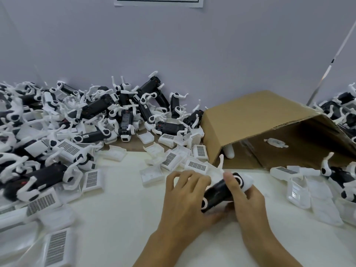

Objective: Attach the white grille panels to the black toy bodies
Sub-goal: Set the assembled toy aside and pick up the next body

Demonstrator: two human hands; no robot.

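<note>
Both forearms enter from the bottom edge and meet over the white surface (119, 218). Left hand (185, 197) has its fingers curled over a white plastic part, probably a grille panel, though the hand hides most of it. Right hand (248, 197) grips the black toy body with white rounded leg joints (217, 193), thumb (230, 182) pressed on top and fingers wrapped beneath. The body lies tilted between the two hands, just above the surface; whether it rests on it cannot be told.

Loose white rectangular grille panels with grey perforated faces (197, 166) lie scattered just beyond the hands and along the left edge of the surface. A large heap of black toy bodies with white legs (107, 112) is piled against the pale wall (173, 45) at the left and centre. A brown cardboard box tipped on its side (256, 120) stands at the right, its open mouth facing the person, with a small white part (276, 143) inside. More white panels and clear plastic trays (300, 191) lie to the right of the hands, beside a further group of black-and-white toy bodies (341, 176). A white sheet of paper with a black border (158, 1) hangs on the wall at the top.
</note>
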